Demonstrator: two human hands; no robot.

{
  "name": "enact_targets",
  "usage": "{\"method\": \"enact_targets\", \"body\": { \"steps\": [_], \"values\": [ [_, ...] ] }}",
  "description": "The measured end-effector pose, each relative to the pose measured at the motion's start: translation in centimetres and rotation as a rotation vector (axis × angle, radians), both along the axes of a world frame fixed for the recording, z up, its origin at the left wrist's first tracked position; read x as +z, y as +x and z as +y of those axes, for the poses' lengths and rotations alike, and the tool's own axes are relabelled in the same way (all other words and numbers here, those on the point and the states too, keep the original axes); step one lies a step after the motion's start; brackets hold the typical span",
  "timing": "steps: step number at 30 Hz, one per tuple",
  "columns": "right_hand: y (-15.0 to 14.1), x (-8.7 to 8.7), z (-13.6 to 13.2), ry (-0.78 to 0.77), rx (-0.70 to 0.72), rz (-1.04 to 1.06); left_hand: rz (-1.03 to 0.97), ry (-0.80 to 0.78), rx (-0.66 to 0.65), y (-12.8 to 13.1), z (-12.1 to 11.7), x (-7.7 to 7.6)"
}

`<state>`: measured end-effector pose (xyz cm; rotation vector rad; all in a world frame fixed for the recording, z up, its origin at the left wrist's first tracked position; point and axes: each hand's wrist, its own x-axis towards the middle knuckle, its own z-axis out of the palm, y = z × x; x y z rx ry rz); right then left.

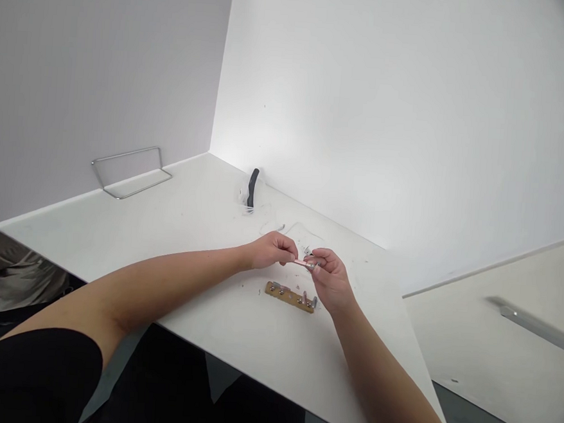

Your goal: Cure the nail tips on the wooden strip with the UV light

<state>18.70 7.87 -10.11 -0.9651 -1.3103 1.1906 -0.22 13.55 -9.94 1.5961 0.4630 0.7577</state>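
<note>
My left hand and my right hand meet above a white table, both pinching a small pink-and-metal rod. Its exact kind is too small to tell, and my fingers hide part of it. Just below my hands lies a brown strip, perhaps wood or circuit board, with several metal bolts or fittings on it. Neither hand touches the strip. Thin clear plastic film lies behind my hands.
A black-handled tool rests in a clear plastic bag near the wall corner. A bent wire frame stands at the back left. Small specks lie around the strip. A lower white surface with a metal bar lies to the right.
</note>
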Motion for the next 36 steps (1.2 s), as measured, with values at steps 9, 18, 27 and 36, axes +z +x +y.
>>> {"method": "enact_targets", "body": {
  "steps": [9,18,27,36],
  "values": [
    [-0.5,0.1,0.4,0.007,-0.012,-0.015,-0.031,-0.102,-0.019,0.1,0.0,0.3],
    [0.8,1.8,0.1,0.125,-0.054,-0.395,0.156,0.151,0.183,-0.9,1.8,-0.9],
    [-0.5,3.9,-3.1,0.385,-0.059,-1.167,0.336,0.382,0.423,-1.4,3.1,-2.2],
    [-1.6,2.9,-3.1,0.562,0.074,-1.385,0.345,0.454,0.539,-1.7,2.9,-1.9]
  ]
}}
